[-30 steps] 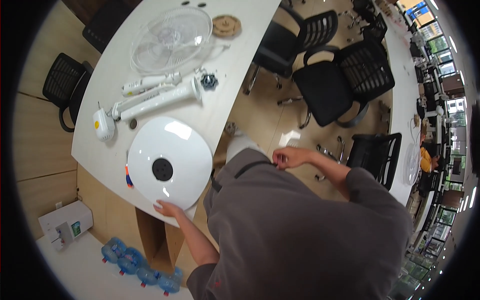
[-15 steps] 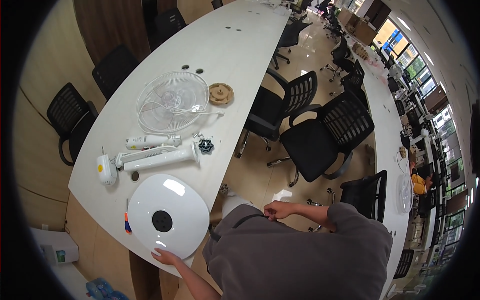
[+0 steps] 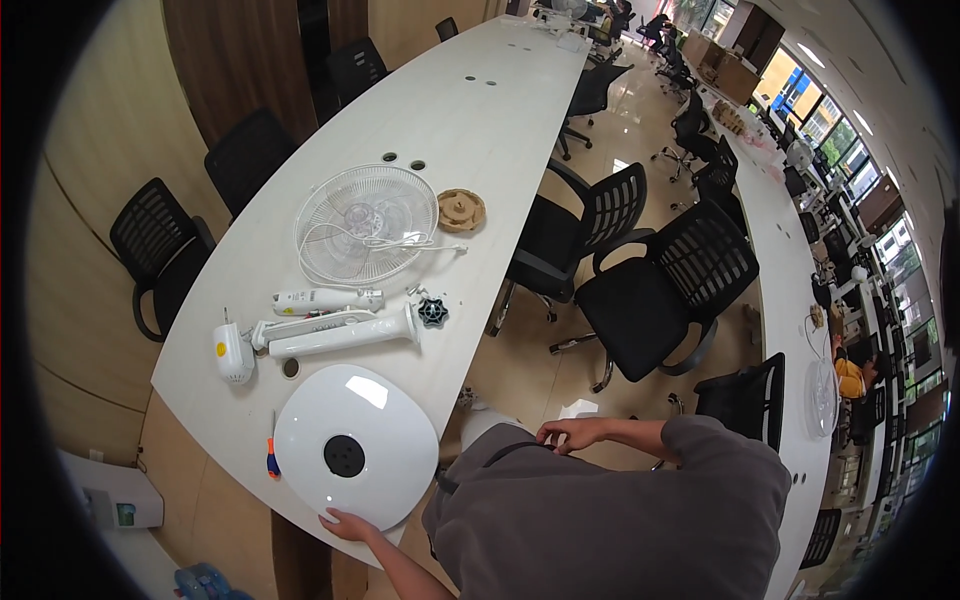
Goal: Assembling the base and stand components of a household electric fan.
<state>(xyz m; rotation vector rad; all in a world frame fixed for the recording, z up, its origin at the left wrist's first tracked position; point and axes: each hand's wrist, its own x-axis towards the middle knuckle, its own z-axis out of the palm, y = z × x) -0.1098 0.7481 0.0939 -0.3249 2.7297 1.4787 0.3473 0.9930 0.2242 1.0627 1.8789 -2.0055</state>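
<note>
A white rounded-square fan base [image 3: 395, 420] with a black round centre lies flat at the near end of the table. My left hand [image 3: 350, 526] touches its near rim, fingers stretched out. By my waist, my right hand [image 3: 572, 434] is closed beside a dark strap [image 3: 508, 452] on my clothing; what its fingers hold is hidden. An orange-and-blue screwdriver [image 3: 272, 460] lies left of the base. Beyond the base are a white flanged tube [image 3: 345, 338], a white motor housing [image 3: 234, 354], a white cylindrical part [image 3: 328, 300] and a black star-shaped knob [image 3: 433, 313].
Farther up the table [image 3: 460, 130] lie a fan grille [image 3: 340, 205] with a white cord across it and a brown moulded cardboard piece [image 3: 462, 210]. Black office chairs [image 3: 655, 295] stand along both sides. A second long table runs at the right, with another fan grille [image 3: 822, 397].
The whole view has shifted, so the table and its parts appear lower and farther right. My left hand stays at the base's rim, and my right hand stays closed at my waist.
</note>
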